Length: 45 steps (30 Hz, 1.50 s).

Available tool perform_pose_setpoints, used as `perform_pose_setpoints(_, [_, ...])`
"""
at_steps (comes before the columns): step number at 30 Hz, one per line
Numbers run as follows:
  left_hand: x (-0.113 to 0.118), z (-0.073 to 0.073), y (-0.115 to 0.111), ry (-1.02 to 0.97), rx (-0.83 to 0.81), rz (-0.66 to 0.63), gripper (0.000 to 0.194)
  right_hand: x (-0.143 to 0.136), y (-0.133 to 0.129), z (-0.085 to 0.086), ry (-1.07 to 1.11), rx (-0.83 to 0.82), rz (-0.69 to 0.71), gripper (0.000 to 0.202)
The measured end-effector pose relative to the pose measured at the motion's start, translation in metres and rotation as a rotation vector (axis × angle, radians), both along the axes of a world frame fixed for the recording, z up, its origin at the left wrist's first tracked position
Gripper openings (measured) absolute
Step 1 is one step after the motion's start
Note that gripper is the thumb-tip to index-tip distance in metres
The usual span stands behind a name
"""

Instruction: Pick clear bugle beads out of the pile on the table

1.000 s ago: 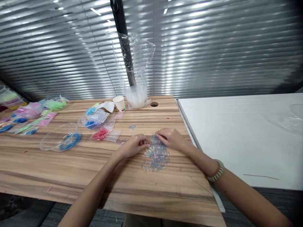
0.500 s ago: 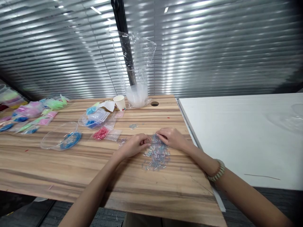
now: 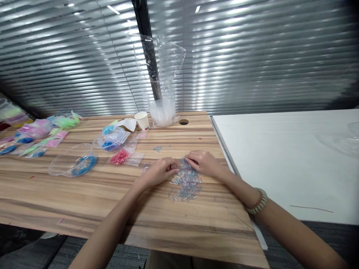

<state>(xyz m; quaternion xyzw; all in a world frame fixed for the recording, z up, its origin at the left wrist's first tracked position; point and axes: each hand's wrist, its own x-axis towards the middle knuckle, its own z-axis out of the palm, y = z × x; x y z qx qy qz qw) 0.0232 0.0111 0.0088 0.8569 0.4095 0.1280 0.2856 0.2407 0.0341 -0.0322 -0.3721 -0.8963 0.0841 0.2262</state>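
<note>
On the bead pile (image 3: pixel 186 183), right hand (image 3: pixel 204 163) rests curled.

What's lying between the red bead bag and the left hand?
In the head view, an empty-looking clear bag lies beside the red bead bag; then bare wood up to the left hand.

Across the upper frame we see closed grey slatted blinds (image 3: pixel 252 56) catching streaks of ceiling light. A dark upright post (image 3: pixel 147 48) divides them left of centre. Below lies our striped wooden tabletop (image 3: pixel 84 194); a white tabletop (image 3: pixel 286 157) adjoins it at right. Grey carpeted floor (image 3: pixel 33 254) shows along the bottom edge.
</note>
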Motion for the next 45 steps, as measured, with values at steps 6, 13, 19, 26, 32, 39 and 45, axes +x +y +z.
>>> perform_pose_setpoints(6, [0.001,0.000,0.000,0.009,0.011,-0.009,0.013,0.000,0.000,0.000,-0.008,0.003,0.002,0.023])
perform_pose_setpoints(13, [0.001,0.001,-0.001,0.025,0.022,-0.009,0.011,0.000,0.001,-0.003,0.001,0.009,0.012,0.022])
perform_pose_setpoints(19, [0.000,0.001,0.000,0.026,0.020,-0.016,0.013,0.001,0.002,-0.004,0.001,0.008,0.017,0.022])
perform_pose_setpoints(26, [-0.001,0.000,0.002,0.005,-0.029,-0.005,0.015,0.000,0.000,-0.001,-0.010,0.003,0.010,0.023])
perform_pose_setpoints(32, [-0.006,-0.005,0.005,-0.064,-0.078,-0.025,0.021,0.000,0.001,-0.001,-0.024,0.005,0.006,0.024])
perform_pose_setpoints(39, [-0.008,-0.007,0.005,-0.087,-0.098,-0.020,0.020,0.001,0.000,-0.001,-0.018,0.019,0.016,0.024])
perform_pose_setpoints(45, [-0.009,-0.010,0.007,-0.095,-0.110,-0.025,0.017,0.001,0.001,-0.002,-0.005,0.018,0.007,0.024])
